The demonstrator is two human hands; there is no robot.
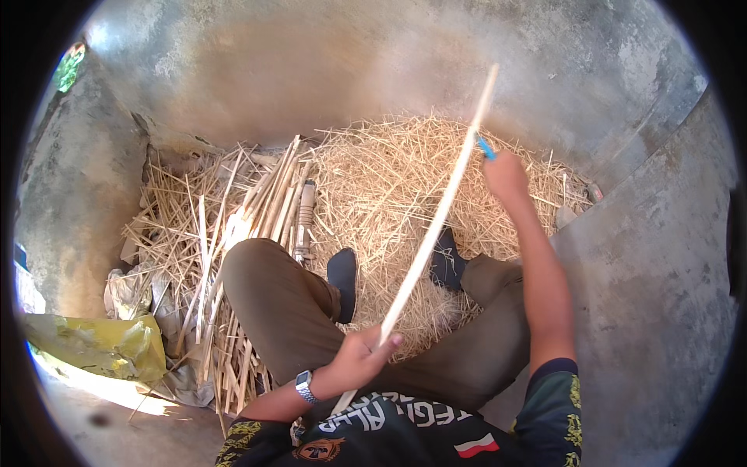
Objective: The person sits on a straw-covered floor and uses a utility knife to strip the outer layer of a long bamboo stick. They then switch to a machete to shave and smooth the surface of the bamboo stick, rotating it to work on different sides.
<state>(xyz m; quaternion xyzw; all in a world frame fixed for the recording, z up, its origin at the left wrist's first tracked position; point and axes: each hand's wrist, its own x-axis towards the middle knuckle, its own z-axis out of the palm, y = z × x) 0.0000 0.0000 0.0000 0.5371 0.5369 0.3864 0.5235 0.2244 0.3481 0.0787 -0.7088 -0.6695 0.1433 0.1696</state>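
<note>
A long pale wooden strip slants across the view from my lap up toward the far wall. My left hand, with a watch on its wrist, is closed around the strip near its lower end. My right hand is closed on a small blue tool, perhaps a knife. The tool's tip touches or lies right beside the strip's upper part; I cannot tell which. Most of the tool is hidden in the fist.
Shavings heap around my feet. At my left lie a bundle of split strips, a brown ribbed handle-like object and a yellow plastic sack. Concrete walls rise at the far side and right.
</note>
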